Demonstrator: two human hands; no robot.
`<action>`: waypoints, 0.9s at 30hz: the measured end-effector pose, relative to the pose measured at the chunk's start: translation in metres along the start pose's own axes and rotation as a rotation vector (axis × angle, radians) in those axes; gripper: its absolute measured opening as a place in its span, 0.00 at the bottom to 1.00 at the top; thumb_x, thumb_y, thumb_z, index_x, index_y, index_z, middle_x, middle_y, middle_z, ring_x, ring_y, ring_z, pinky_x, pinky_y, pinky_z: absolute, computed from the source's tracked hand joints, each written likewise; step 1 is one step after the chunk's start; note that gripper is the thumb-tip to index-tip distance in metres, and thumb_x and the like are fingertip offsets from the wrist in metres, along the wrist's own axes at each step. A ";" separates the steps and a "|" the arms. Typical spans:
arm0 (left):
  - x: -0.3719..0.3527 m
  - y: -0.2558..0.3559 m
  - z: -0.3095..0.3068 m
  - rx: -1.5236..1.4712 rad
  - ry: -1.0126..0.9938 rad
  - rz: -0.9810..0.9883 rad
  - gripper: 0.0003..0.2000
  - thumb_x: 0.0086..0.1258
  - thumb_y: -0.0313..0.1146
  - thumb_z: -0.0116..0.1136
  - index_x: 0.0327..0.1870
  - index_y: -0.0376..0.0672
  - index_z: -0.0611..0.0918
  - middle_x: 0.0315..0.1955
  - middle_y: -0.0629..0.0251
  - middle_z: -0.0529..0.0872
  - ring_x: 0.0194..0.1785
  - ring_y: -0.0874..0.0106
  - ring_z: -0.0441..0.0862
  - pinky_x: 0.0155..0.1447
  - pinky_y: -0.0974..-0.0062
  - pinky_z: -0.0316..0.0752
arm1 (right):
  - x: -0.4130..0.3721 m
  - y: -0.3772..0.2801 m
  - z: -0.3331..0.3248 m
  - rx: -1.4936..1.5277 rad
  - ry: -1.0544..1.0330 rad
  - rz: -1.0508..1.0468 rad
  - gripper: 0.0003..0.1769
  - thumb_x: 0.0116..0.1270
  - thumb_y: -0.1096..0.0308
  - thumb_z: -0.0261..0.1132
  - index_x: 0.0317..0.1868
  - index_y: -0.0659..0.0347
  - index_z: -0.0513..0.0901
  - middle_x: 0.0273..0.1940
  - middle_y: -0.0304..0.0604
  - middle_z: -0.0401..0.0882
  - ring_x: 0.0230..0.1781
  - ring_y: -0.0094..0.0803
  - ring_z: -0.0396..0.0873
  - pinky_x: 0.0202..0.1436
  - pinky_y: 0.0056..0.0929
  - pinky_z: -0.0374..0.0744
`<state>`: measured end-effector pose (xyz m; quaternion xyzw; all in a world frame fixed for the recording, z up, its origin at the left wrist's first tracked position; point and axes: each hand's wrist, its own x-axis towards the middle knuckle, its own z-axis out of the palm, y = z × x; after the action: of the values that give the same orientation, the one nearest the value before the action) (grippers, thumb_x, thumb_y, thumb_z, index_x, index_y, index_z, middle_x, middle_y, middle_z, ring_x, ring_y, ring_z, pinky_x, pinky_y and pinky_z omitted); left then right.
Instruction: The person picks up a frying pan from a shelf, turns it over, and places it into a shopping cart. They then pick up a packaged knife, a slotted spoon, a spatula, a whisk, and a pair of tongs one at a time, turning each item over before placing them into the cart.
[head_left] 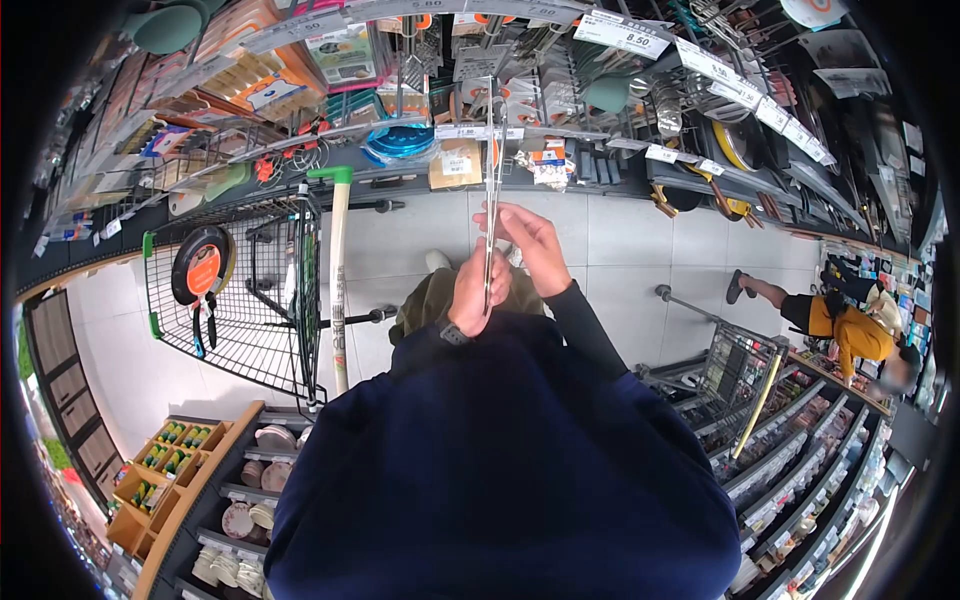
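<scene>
A long, thin metal utensil (491, 180) stands out in front of my body, seen almost edge-on. It looks like a pair of tongs, with an orange tag partway along it, but I cannot make out its exact kind. My left hand (472, 292), with a watch on the wrist, is closed around its near end. Higher up the shaft, the fingers of my right hand (536, 248) reach across and close lightly on it. Ahead hang racks of packaged kitchen tools, and a brown package (456, 163) sits on the bottom shelf behind the utensil.
At left stands a shopping cart (255, 330) with a frying pan (200, 265) in it. Another cart (735, 370) is at right, near a bending person in a yellow top (862, 335). Shelves with cups and bowls (245, 515) lie behind me.
</scene>
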<state>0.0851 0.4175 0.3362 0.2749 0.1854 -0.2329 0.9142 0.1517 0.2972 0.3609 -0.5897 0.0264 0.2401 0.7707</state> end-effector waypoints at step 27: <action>0.002 0.009 -0.017 -0.630 -0.610 -0.392 0.20 0.82 0.46 0.38 0.24 0.50 0.67 0.13 0.77 0.63 0.16 0.79 0.62 0.29 0.78 0.60 | -0.009 -0.018 0.006 -0.022 -0.277 0.081 0.23 0.71 0.71 0.63 0.65 0.66 0.75 0.54 0.43 0.84 0.53 0.26 0.80 0.60 0.28 0.76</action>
<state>0.0880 0.4337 0.3255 -0.1363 0.0186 -0.4034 0.9046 0.1498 0.2962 0.3813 -0.5578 -0.0593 0.3505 0.7500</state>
